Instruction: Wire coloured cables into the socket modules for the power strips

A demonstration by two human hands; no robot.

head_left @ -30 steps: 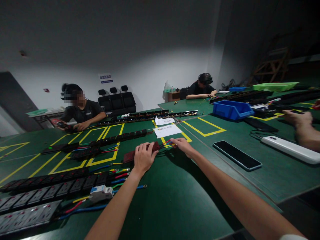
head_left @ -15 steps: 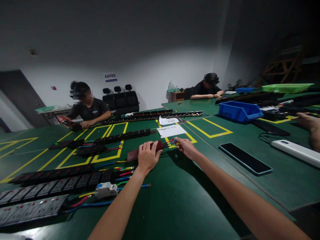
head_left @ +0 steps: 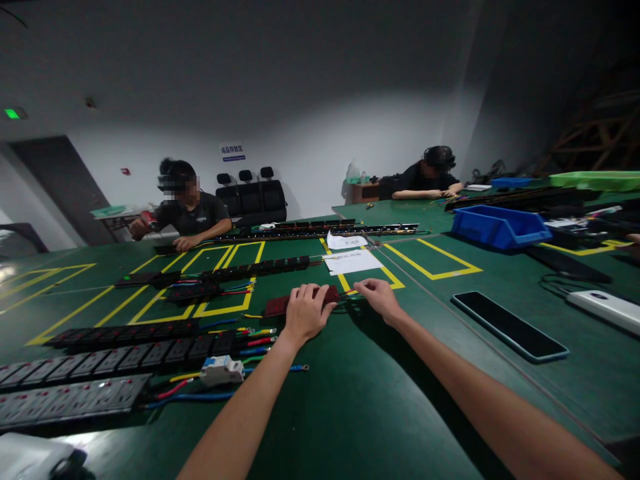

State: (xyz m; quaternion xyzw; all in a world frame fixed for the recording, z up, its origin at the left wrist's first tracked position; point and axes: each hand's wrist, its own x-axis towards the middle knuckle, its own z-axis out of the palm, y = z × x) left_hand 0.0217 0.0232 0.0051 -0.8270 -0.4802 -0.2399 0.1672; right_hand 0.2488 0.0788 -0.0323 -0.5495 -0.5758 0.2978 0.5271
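A dark red socket module lies on the green table with my left hand wrapped over its right part. Coloured wires come out of its right end. My right hand pinches these wires between thumb and fingers, just right of the module; the very tips are hard to make out. Left of my forearm lie rows of black and grey socket strips with coloured leads ending in metal lugs. A white circuit breaker sits among those leads.
White paper sheets lie beyond my hands. A phone, a blue bin and a white device are on the right. Across the table one person holds a red tool; another person bends over the table.
The view has turned slightly left, so things sit further right. My right fingers are closer together on the wires. The person at left has raised the red tool. A hand at the right edge is gone.
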